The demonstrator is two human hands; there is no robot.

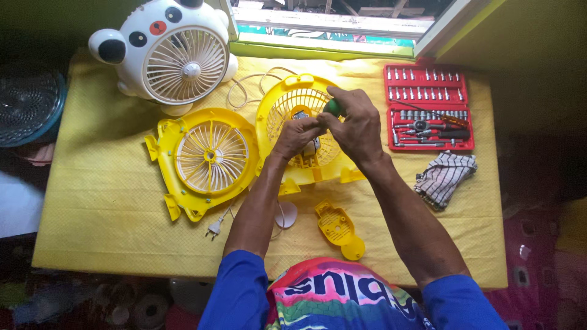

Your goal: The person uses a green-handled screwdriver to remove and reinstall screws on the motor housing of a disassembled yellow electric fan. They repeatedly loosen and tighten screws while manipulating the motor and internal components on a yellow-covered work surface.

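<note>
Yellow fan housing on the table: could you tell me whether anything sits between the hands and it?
Nothing visible does. The left hand rests on the housing, and the right hand holds a green-handled tool over it.

Daylight is coming in from the window (342,24) at the far side, brightly lighting the yellow tablecloth (98,201) and making its colour look saturated. The surroundings to the left, right and near edge are falling into deep shadow. The picture is staying fairly sharp at centre, softening and bending slightly toward the corners.
</note>
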